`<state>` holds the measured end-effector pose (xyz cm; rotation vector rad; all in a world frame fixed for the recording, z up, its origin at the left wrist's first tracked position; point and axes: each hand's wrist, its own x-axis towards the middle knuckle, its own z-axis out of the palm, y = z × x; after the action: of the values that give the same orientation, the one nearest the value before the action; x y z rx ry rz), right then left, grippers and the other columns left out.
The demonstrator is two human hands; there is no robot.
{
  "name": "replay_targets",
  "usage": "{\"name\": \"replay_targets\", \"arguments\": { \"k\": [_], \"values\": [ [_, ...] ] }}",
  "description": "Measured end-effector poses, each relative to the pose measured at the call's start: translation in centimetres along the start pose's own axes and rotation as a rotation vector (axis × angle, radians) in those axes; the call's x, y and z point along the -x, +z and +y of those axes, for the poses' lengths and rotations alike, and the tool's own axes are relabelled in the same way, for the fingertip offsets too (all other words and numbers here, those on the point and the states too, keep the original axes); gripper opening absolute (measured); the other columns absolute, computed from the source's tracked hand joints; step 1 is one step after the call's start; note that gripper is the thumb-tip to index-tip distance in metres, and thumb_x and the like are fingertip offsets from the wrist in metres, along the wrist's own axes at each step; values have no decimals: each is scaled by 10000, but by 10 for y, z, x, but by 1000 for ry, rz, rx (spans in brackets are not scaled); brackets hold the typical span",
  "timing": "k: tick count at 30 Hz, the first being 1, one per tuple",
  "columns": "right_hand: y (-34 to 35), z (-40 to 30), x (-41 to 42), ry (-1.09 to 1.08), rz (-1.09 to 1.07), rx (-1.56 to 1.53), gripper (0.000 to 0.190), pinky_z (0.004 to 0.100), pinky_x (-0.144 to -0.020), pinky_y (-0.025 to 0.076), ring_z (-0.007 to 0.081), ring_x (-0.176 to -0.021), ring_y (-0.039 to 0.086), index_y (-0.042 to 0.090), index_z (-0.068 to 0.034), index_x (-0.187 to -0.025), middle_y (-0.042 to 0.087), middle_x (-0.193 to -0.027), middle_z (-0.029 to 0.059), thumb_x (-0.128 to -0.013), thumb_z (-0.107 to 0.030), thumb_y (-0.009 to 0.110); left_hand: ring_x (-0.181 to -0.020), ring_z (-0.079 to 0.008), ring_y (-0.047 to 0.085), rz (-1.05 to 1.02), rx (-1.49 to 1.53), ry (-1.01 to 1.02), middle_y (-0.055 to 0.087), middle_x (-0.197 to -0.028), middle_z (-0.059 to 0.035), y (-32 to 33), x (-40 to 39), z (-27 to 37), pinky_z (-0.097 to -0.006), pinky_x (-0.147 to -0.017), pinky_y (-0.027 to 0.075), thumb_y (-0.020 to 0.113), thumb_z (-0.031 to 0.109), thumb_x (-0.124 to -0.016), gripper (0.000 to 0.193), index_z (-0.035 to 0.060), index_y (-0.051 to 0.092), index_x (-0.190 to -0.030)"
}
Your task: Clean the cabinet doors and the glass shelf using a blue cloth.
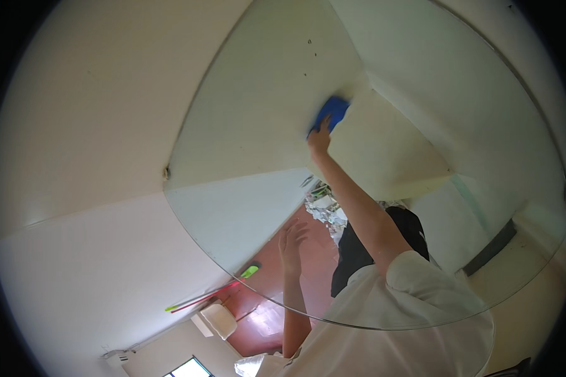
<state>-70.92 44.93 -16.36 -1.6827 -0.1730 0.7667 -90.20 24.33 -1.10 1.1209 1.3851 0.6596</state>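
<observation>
My right hand (321,136) holds a blue cloth (334,113), pressed flat against a cream-coloured wall surface (264,122). The cloth lies just below a corner where several wall planes meet. My right arm is stretched up and away from my body. My left hand (293,235) is lower and to the left, raised over the reddish floor (313,254). Its fingers are spread and nothing shows in them. Across most of the view spreads a clear, faintly tinted sheet with a thin curved rim (382,328); both hands show through it.
White scraps (328,212) are heaped on the floor beyond my dark trousers (358,254). A long red handle (203,299) and a green brush head (250,271) lie along the white wall (104,264). Near them stands a pale box-like piece (219,319). A dark grey strip (490,247) sits at right.
</observation>
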Motion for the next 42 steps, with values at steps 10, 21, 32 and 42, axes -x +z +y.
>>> {"name": "replay_targets", "arguments": {
  "k": [10,21,32,42],
  "values": [
    [-3,-142,39,-618,184,-165,579,378,-1056,341,372,-1239,470,370,13,-1401,471,-1355,254,-825,-27,410,-953,-190,620,191,108,-90,629,-1094,-108,-55,50,-18,-288,-800,477,453,201,-962,328,30,508,-1237],
    [-4,57,87,-51,-590,-452,191,310,-728,480,175,-786,551,599,-15,-914,553,-846,57,-737,-6,527,-931,-148,618,94,349,125,652,-1082,-74,-122,109,-89,-298,-798,471,447,220,-981,308,82,521,-1247],
    [-68,224,689,891,-1653,598,247,373,-889,511,232,-894,619,577,16,-928,622,-978,91,-688,53,525,-823,-144,601,1331,891,-112,680,-996,-72,-355,498,-427,-284,-729,454,437,269,-943,311,59,588,-1115],
    [-22,271,804,688,-1867,886,236,357,-794,529,216,-879,631,578,14,-991,644,-936,97,-758,-28,576,-796,-116,595,2025,1264,-233,662,-944,-30,-275,683,-562,-289,-717,461,461,302,-948,270,125,579,-1114]
  ]
}}
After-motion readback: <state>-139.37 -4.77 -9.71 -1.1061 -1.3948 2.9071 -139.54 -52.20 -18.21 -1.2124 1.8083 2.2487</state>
